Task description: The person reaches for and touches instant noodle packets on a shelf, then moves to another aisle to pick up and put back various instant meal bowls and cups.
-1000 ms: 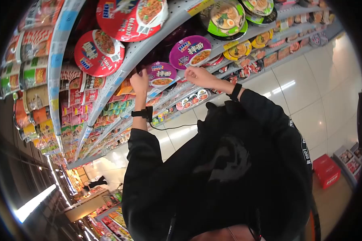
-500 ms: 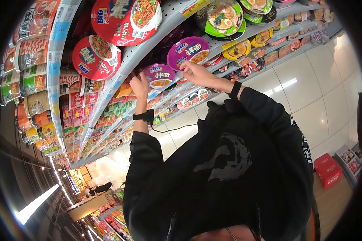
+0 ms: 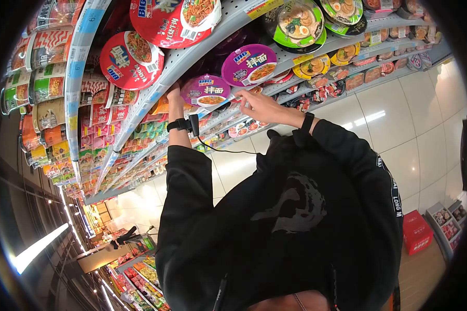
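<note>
light: we are seeing bright, even store lighting | source: a ceiling light strip (image 3: 36,250) is glaring white at lower left | glare: floor tiles (image 3: 394,111) are reflecting soft streaks | distortion: fisheye is bending the shelves (image 3: 202,52), black vignette is ringing the frame | focus: distant aisles are blurring, the dark hoodie (image 3: 280,217) is losing detail

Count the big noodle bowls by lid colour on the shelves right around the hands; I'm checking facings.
Purple-lidded bowls: 2, one by the left hand at, one above the right hand at.
Red-lidded bowls: 2.
Green-rimmed bowls: 2.
Total: 6. Smaller packs further along are too small to count.
</note>
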{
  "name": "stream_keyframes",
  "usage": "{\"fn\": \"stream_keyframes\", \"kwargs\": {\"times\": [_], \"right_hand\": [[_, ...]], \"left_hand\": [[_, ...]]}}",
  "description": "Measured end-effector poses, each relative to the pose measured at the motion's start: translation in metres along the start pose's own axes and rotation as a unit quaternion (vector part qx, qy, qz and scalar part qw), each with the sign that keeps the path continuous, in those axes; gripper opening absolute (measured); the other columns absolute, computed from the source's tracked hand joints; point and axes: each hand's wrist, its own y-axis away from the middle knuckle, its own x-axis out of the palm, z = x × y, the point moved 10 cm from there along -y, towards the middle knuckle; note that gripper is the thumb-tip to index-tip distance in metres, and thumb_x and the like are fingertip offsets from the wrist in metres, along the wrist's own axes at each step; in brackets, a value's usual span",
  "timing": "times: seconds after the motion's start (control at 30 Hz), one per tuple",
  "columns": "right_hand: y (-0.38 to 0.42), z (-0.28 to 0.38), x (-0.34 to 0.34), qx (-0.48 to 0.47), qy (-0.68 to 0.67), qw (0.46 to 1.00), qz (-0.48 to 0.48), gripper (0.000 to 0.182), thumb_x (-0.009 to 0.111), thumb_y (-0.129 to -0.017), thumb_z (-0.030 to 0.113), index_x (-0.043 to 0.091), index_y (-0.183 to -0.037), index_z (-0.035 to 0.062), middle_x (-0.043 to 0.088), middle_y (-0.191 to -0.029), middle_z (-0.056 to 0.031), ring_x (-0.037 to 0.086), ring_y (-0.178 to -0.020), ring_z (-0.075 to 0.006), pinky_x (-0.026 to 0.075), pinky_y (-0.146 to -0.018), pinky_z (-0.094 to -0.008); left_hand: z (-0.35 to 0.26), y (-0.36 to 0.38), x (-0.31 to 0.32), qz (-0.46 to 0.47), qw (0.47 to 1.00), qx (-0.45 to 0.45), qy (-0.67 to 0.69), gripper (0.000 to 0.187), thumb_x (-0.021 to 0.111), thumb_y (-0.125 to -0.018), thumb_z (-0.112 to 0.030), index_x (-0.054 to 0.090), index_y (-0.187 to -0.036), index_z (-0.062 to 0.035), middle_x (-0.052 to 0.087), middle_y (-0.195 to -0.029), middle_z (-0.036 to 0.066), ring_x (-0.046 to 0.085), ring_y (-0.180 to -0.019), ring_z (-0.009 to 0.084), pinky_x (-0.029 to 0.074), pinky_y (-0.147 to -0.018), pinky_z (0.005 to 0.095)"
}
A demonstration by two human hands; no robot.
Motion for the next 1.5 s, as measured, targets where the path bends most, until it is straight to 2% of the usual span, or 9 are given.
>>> {"fn": "stream_keyframes", "kwargs": {"times": [0.4, 0.5, 0.83, 0.9, 1.1, 1.23, 1.33, 1.43, 1.5], "right_hand": [[0.009, -0.018, -0.001, 0.01, 0.038, 0.999, -0.003, 0.04, 0.056, -0.096, 0.023, 0.045, -0.128, 0.0025, 0.065, -0.102, -0.0186, 0.066, -0.09, -0.0374, 0.051, -0.078, -0.0462], [0.008, -0.016, -0.002, 0.005, 0.024, 1.0, -0.008, 0.04, 0.056, -0.096, 0.023, 0.045, -0.128, 0.0023, 0.066, -0.102, -0.0186, 0.066, -0.092, -0.0368, 0.051, -0.078, -0.0459], [0.001, -0.019, -0.007, 0.024, 0.003, 1.0, 0.0, 0.039, 0.053, -0.099, 0.03, 0.046, -0.125, 0.0011, 0.068, -0.102, -0.0191, 0.066, -0.095, -0.0358, 0.051, -0.08, -0.0441], [0.002, -0.019, -0.007, 0.028, 0.011, 1.0, -0.001, 0.039, 0.052, -0.1, 0.032, 0.046, -0.125, 0.0014, 0.068, -0.102, -0.0193, 0.066, -0.095, -0.0359, 0.05, -0.079, -0.0442], [0.003, -0.024, -0.002, 0.039, 0.005, 0.999, 0.013, 0.041, 0.052, -0.101, 0.034, 0.048, -0.124, 0.0008, 0.067, -0.1, -0.0186, 0.065, -0.092, -0.0358, 0.05, -0.079, -0.0445], [0.004, -0.027, 0.001, 0.029, 0.018, 0.999, 0.02, 0.042, 0.052, -0.101, 0.034, 0.048, -0.125, 0.0002, 0.067, -0.101, -0.0179, 0.066, -0.093, -0.0348, 0.05, -0.08, -0.0435], [0.006, -0.03, 0.009, 0.036, 0.02, 0.998, 0.037, 0.042, 0.053, -0.1, 0.033, 0.049, -0.126, -0.0002, 0.067, -0.101, -0.0169, 0.066, -0.092, -0.0342, 0.049, -0.08, -0.043], [0.009, -0.032, 0.02, 0.04, 0.016, 0.997, 0.059, 0.043, 0.055, -0.099, 0.032, 0.049, -0.127, 0.0003, 0.067, -0.101, -0.016, 0.065, -0.092, -0.034, 0.049, -0.079, -0.0431], [0.01, -0.031, 0.021, 0.032, 0.016, 0.997, 0.065, 0.043, 0.055, -0.099, 0.032, 0.048, -0.129, 0.001, 0.067, -0.101, -0.0156, 0.065, -0.091, -0.0341, 0.05, -0.079, -0.0433]], "left_hand": [[-0.006, -0.007, 0.0, 0.015, 1.0, 0.01, 0.011, 0.018, 0.072, -0.089, -0.012, 0.065, -0.105, -0.0134, 0.067, -0.087, 0.001, 0.06, -0.072, 0.0133, 0.05, -0.067, 0.0285], [-0.013, 0.004, 0.002, 0.0, 0.999, 0.018, -0.04, 0.008, 0.061, -0.095, -0.011, 0.061, -0.103, -0.0119, 0.063, -0.079, 0.001, 0.057, -0.065, 0.011, 0.046, -0.062, 0.0265], [-0.025, 0.032, 0.006, 0.005, 0.999, 0.027, -0.043, 0.009, 0.06, -0.095, -0.01, 0.063, -0.103, -0.0089, 0.063, -0.081, 0.001, 0.057, -0.069, 0.0134, 0.047, -0.067, 0.0294], [-0.026, 0.036, 0.007, 0.004, 0.999, 0.014, -0.03, 0.036, 0.073, -0.088, -0.007, 0.061, -0.122, -0.0116, 0.066, -0.099, 0.001, 0.059, -0.077, 0.0137, 0.05, -0.071, 0.0289], [-0.043, 0.059, 0.013, 0.007, 0.998, 0.063, -0.016, 0.048, 0.073, -0.088, -0.007, 0.055, -0.133, -0.0076, 0.065, -0.115, 0.005, 0.063, -0.087, 0.0171, 0.052, -0.079, 0.0331], [-0.048, 0.066, 0.01, -0.016, 0.997, 0.075, -0.02, 0.04, 0.072, -0.087, -0.006, 0.059, -0.125, -0.0054, 0.066, -0.105, 0.005, 0.063, -0.086, 0.0171, 0.051, -0.078, 0.0324], [-0.044, 0.068, 0.01, 0.003, 0.999, 0.046, -0.019, 0.055, 0.074, -0.088, -0.011, 0.052, -0.138, -0.0053, 0.063, -0.124, 0.006, 0.065, -0.098, 0.0201, 0.05, -0.087, 0.0333], [-0.062, 0.085, 0.014, 0.007, 0.993, 0.092, -0.074, 0.055, 0.073, -0.088, -0.017, 0.053, -0.137, -0.0016, 0.064, -0.125, 0.008, 0.063, -0.104, 0.0223, 0.047, -0.091, 0.0345], [-0.065, 0.096, 0.018, 0.028, 0.973, 0.082, -0.216, 0.054, 0.07, -0.09, -0.017, 0.052, -0.137, 0.0021, 0.062, -0.13, 0.015, 0.061, -0.11, 0.0254, 0.044, -0.094, 0.0354]]}}
